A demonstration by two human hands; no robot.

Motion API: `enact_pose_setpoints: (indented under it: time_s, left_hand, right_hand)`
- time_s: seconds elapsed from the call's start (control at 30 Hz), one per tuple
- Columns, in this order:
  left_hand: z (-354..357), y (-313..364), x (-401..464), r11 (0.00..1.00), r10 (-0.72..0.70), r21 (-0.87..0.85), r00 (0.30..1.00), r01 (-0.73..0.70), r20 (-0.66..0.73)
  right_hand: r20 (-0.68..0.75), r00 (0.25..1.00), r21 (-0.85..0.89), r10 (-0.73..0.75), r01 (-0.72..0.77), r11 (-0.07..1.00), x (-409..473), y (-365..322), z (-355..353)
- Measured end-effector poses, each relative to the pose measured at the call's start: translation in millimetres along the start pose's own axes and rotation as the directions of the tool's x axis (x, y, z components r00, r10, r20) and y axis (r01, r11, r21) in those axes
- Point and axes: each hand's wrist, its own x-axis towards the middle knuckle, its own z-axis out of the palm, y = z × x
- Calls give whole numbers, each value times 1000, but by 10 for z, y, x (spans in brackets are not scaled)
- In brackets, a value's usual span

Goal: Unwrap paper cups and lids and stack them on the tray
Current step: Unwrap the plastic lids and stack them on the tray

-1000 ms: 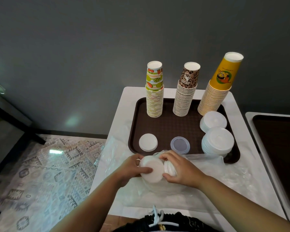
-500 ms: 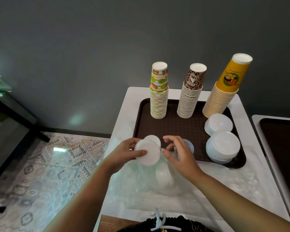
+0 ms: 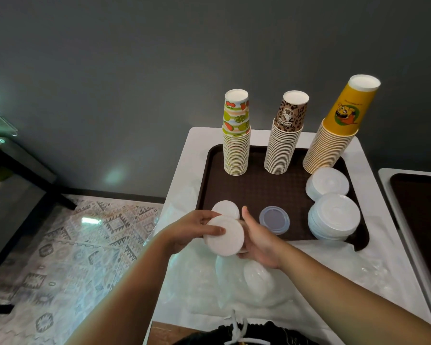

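left hand (image 3: 194,231) grips white lids (image 3: 225,235) | right hand (image 3: 258,241) cups their far side, probably squaring them | lid pile (image 3: 225,209) on tray (image 3: 271,185) just beyond, likely the drop spot

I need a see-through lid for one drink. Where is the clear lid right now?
In the head view, the clear lid lies on the brown tray near its front edge, just right of the right hand and left of the nearer white lid stack.

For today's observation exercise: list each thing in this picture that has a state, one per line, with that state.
Fruit-print cup stack: upside down, on tray.
Leopard-print cup stack: upside down, on tray.
Yellow cup stack: upside down, leaning.
White lids: held by left hand and right hand.
Clear lid: flat on tray.
Plastic wrap: opened, some lids inside.
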Motion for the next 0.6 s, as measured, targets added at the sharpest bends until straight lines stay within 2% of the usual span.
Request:
enact_pose_setpoints:
  time_s: [0.07,0.13,0.2,0.33,0.4,0.5,0.57,0.6]
  left_hand:
    - [-39,-41,-18,997,34,-75,999,-37,-39]
    - [-58,-16,-31,991,81,-102,995,-87,-61]
    - [-38,52,-35,989,119,-81,991,-124,-57]
    - [82,184,2,990,138,-37,990,-137,11]
    - [130,256,36,986,168,-17,985,-168,-28]
    - [155,327,125,928,342,224,919,-297,-197]
    - [196,377,160,866,442,353,874,-356,-203]
    - [226,400,176,842,453,402,876,-360,-164]
  right_hand:
    - [5,1000,11,-3,3,1000,-4,19,27]
    - [-1,999,109,-46,46,993,-4,2,26]
    - [27,997,245,-72,63,967,-15,-46,7]
    - [192,978,453,-87,-9,892,-105,-126,14]
    - [196,972,548,-128,0,836,-118,-163,26]
    - [98,976,640,-194,88,764,-59,-232,-8]
    - [29,976,657,-216,144,740,-24,-281,-44]
    - [16,975,658,-220,155,737,-19,-303,-59]
